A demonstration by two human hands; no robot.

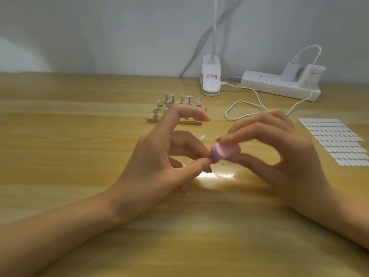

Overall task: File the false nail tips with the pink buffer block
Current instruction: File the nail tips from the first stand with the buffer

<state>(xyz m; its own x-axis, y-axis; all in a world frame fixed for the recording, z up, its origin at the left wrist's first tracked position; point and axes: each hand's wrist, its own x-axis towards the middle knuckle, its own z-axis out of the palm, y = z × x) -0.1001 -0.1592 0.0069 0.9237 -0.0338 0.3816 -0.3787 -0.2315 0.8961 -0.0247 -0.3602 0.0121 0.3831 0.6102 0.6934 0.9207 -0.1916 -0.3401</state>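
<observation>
right hand (279, 156) pinches the pink buffer (226, 151) just over the bench (79, 136), left hand (159, 162) pinches a tip (202, 137) beside it. blurry though. both look featherlight; tip seems thin and bendy, so i'd grip near its base.

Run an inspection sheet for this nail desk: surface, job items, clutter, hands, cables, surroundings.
Surface: wooden table, bright glare under the hands.
Job's things: pink buffer block, blurred; nail tips on stands behind the left hand; one clear tip by its fingers.
Clutter: sheet of white tabs at right.
Grippers: right hand pinches the block; left hand pinches a small piece at the block's end, too blurred to name.
Cables: white cable looped beside the power strip; charger plugged in.
Surroundings: clip lamp, plain wall.
</observation>
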